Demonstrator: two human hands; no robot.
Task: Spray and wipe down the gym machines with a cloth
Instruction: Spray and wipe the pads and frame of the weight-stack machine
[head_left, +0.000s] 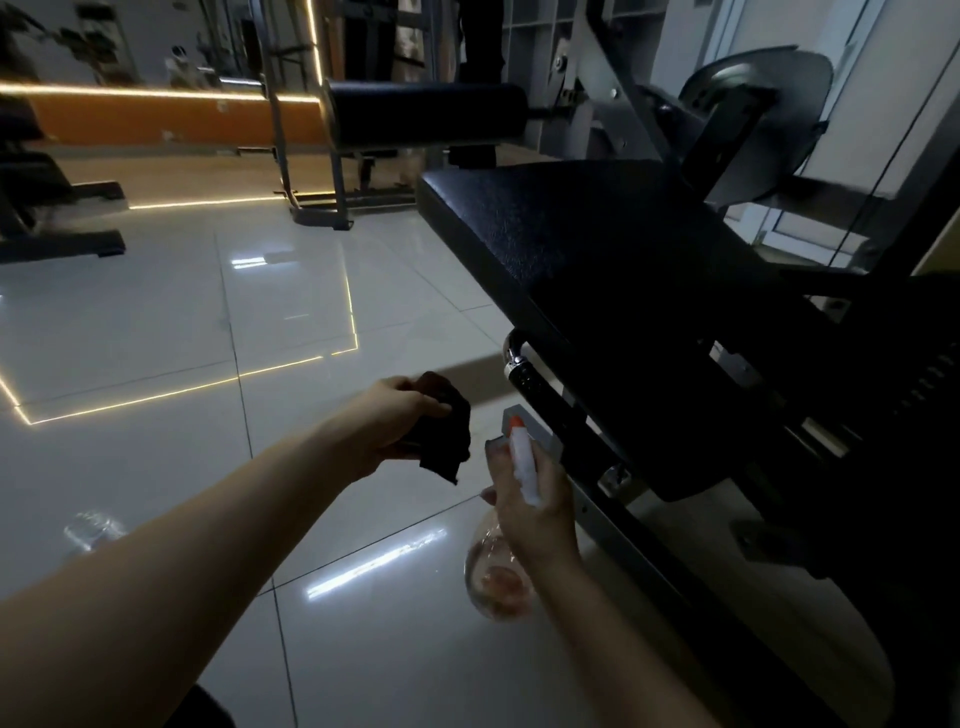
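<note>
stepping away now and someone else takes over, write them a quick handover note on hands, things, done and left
Left hand grips the bunched dark cloth, in the air.
Right hand holds the spray bottle, low beside the black seat pad.
Done: nothing that shows; no wet patch can be told on the pad.
Left: spray and wipe the pad, roller pad and handle.

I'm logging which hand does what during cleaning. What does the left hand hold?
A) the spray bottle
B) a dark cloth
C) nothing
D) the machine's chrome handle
B: the left hand grips a bunched dark cloth, while the right hand holds the spray bottle.
</note>
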